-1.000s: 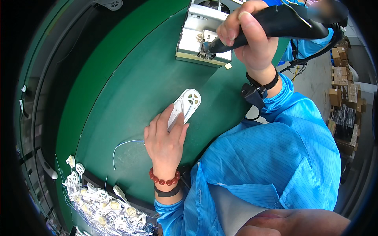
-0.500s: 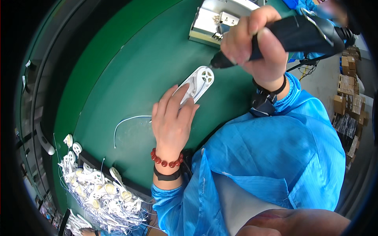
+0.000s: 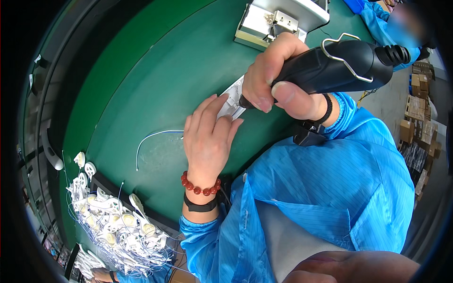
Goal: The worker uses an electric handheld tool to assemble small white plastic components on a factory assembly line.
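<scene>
My left hand lies over a long white plastic housing, its fingers curled along the near end and holding it against the green mat. A thin pale cable curves out to the left from beneath this hand. In my right hand is a black electric screwdriver with a metal hanging loop, fingers and thumb wrapped round its front part. The dark nose of the tool comes down at the housing's middle, close to my left fingertips. My right hand hides the housing's far end, and the bit's tip is not visible.
A metal screw feeder stands at the far edge. At the lower left, a dark-edged tray holds a heap of white parts with tangled wires. Another person's blue sleeve shows far right; another person's hand is bottom left. Cardboard boxes stand right.
My right hand has brought the screwdriver down and left, from the housing's far end to its middle. My left hand keeps its hold on the housing.
</scene>
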`<state>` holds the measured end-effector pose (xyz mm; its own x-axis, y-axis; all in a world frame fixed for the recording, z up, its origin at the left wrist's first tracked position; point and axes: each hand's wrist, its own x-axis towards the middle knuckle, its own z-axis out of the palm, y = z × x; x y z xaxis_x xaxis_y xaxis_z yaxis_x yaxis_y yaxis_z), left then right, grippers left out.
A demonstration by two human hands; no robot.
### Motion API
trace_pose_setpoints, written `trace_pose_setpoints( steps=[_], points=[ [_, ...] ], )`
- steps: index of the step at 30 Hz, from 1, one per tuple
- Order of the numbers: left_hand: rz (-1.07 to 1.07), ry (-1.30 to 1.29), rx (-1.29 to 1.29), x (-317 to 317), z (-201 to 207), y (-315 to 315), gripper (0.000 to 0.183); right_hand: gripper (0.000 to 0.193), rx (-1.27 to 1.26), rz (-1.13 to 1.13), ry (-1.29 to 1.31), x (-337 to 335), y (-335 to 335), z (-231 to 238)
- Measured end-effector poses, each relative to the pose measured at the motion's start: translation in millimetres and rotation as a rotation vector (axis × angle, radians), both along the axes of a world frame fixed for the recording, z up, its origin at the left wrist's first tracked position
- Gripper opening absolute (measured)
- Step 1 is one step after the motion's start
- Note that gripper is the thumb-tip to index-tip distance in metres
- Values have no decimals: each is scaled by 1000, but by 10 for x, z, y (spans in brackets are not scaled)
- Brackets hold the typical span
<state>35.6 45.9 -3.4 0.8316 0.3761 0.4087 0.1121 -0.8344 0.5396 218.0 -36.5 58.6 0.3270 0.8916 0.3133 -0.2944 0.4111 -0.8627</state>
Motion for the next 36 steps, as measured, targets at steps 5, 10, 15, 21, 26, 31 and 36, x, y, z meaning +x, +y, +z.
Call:
trace_pose_setpoints(
  steps=[5,10,15,21,26,31,36],
  points=[
    [1,-1,1,6,6,-3,20,16,-41,-58,-33,-7,-12,-16],
    [3,-4,4,0,8,-4,20,16,-49,-60,-12,-27,4,-46],
    [5,-5,4,-5,7,-21,20,17,-2,-57,-35,-53,-37,-75],
    [4,-12,-1,6,19,-20,20,23,2,39,-326,6,-60,-69],
    [8,-20,-5,19,20,-10,20,23,47,21,-295,-18,-36,-134],
    [-8,-27,5,-8,31,41,23,24,42,16,-326,-54,-17,-127],
    [2,-11,60,-5,79,33,21,25,45,16,-229,-84,35,-39]
  ],
)
